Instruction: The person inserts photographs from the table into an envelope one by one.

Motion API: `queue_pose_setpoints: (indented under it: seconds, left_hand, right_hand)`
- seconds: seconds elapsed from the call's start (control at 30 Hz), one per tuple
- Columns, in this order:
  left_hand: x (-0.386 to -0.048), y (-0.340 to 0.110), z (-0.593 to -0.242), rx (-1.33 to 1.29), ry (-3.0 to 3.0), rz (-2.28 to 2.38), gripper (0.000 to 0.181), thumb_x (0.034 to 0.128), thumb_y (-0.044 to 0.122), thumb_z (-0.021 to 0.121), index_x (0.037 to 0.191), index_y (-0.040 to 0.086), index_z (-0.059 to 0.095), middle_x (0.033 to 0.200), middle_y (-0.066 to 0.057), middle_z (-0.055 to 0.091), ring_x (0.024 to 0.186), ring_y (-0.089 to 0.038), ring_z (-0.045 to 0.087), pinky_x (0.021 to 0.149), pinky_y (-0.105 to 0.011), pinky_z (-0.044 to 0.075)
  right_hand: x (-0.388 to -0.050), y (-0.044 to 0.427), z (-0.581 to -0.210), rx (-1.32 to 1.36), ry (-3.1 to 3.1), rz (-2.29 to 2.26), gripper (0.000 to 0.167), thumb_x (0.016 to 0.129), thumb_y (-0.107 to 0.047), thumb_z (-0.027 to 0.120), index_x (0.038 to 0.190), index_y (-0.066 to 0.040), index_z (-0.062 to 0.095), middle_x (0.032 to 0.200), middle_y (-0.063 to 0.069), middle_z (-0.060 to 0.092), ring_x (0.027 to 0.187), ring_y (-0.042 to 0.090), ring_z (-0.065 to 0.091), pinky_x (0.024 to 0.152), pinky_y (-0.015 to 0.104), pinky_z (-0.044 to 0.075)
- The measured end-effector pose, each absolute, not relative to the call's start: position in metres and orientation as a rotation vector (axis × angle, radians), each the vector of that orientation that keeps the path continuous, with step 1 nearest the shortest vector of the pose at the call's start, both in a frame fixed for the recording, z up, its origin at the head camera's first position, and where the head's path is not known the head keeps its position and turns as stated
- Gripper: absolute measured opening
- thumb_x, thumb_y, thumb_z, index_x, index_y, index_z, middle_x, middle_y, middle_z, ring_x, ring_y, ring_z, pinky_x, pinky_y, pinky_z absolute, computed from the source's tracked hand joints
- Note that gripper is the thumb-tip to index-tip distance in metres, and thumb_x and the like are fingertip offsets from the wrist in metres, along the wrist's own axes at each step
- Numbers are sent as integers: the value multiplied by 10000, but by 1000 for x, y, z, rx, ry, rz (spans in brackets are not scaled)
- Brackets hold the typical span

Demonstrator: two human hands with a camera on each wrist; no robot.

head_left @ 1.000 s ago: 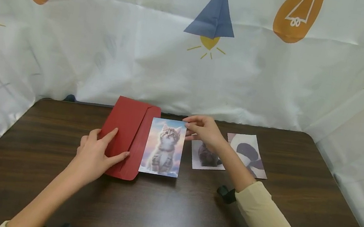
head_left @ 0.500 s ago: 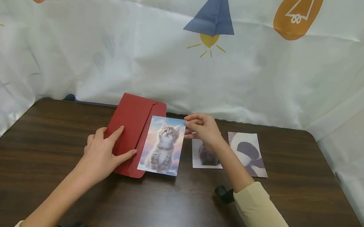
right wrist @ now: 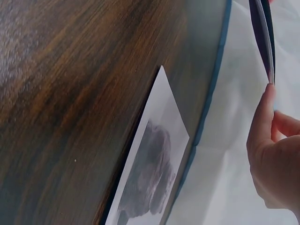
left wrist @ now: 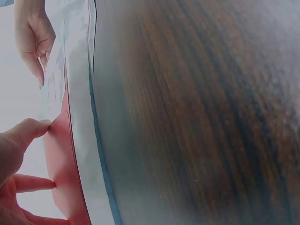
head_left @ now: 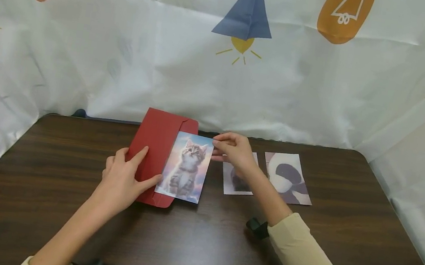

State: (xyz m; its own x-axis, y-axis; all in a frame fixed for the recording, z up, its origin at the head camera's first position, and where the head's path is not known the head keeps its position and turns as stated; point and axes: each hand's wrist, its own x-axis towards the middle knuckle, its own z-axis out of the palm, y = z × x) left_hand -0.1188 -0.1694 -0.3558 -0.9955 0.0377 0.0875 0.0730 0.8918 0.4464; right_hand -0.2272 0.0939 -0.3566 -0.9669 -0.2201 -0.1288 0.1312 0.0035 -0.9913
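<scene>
A red envelope [head_left: 155, 142] lies tilted on the dark wooden table, its flap side to the right. My left hand [head_left: 120, 178] rests on it with fingers spread; in the left wrist view the thumb [left wrist: 28, 131] and fingertips touch the red paper. Partly over the envelope's flap is a kitten picture card [head_left: 186, 167]. My right hand [head_left: 235, 154] pinches that card by its upper right corner between thumb and fingers, as the right wrist view of the card's edge [right wrist: 263, 37] also shows. Whether the card's left edge is inside the envelope I cannot tell.
Two more picture cards lie on the table to the right: one with a dark grey animal [head_left: 237, 183], partly under my right forearm, and one in white and purple [head_left: 287, 178]. A white patterned curtain [head_left: 145, 59] hangs behind the table [head_left: 196, 248].
My left hand and the red envelope have shifted right, toward the card. The kitten card has tilted and moved slightly left, overlapping more of the envelope, still pinched by my right hand.
</scene>
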Motion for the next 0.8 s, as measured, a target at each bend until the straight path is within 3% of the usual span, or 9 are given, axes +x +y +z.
queue_pose_setpoints:
  seconds: [0.8]
  left_hand:
    - [-122,-162,-356,-153,-2932,-705,815,903,311,813,1550,-42,464,1543,-416,315,1285,-622,369,939,-754,437]
  right_hand:
    - [-219,86,-352,-82,2171,-2046,187,1012,23,645,1157,132,691,889,100,684,689,128,695,697,315,639]
